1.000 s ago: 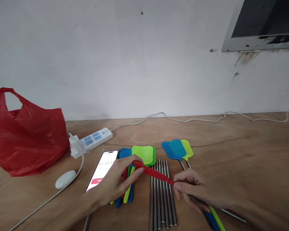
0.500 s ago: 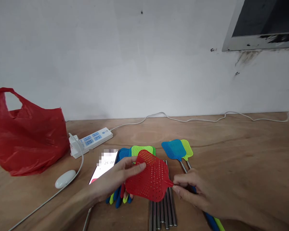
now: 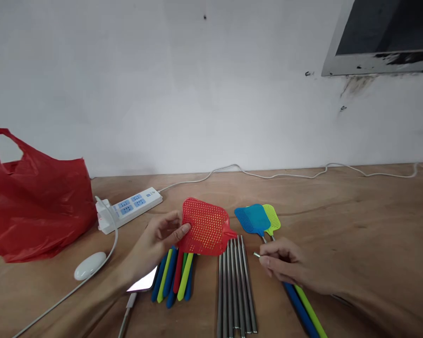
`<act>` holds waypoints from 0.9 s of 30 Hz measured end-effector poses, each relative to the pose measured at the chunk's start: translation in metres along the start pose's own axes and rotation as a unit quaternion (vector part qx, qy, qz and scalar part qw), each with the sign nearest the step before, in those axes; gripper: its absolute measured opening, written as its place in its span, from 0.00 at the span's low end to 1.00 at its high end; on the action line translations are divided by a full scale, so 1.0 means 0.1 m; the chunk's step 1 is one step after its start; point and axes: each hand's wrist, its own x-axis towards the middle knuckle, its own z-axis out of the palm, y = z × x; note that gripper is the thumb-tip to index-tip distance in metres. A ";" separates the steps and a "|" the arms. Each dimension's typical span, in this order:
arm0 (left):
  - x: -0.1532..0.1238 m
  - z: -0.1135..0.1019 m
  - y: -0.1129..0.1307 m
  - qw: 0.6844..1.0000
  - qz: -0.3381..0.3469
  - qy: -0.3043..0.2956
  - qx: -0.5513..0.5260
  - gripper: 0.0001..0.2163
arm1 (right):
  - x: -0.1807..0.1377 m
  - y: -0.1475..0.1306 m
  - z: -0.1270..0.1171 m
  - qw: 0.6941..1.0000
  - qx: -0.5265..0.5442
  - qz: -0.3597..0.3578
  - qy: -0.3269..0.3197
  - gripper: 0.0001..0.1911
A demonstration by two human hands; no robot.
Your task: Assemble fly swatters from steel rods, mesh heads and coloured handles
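Observation:
My left hand point(image 3: 167, 232) pinches the left edge of a red perforated fly swatter head point(image 3: 205, 225), its short neck pointing right. In my right hand point(image 3: 280, 260) is a thin metal rod point(image 3: 256, 255), whose tip pokes out past the fingertips toward the red neck; a gap separates the two. Most of the rod is hidden by the hand. Below the red head lie several metal rods point(image 3: 234, 286) side by side. Several blue, green and red handles point(image 3: 172, 277) are bunched near my left wrist. Beyond my right hand rest swatters with blue point(image 3: 254, 218) and yellow-green point(image 3: 273, 218) heads.
On the left are a red plastic bag point(image 3: 38, 202), a white power strip point(image 3: 136, 206) and a white oval device point(image 3: 90, 265) with a cable. A lit phone point(image 3: 144, 280) lies partly under my left forearm. A white cord point(image 3: 278, 176) runs along the wall.
The red head has moved up and left in my left hand, away from my right hand. My right fingers, earlier at its neck, are now apart from it, and a rod tip shows.

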 end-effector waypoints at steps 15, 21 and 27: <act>-0.08 0.40 0.00 0.980 -0.176 -0.040 -0.081 0.19 | 0.03 0.16 0.17 0.995 0.100 0.017 0.022 0.26; -0.08 0.42 -0.12 0.980 -0.129 0.011 -0.152 0.23 | 0.13 0.25 0.10 0.980 0.154 -0.020 0.121 0.25; -0.07 0.37 -0.13 0.980 -0.135 -0.008 -0.146 0.14 | 0.08 0.18 0.16 0.981 0.178 0.000 0.072 0.21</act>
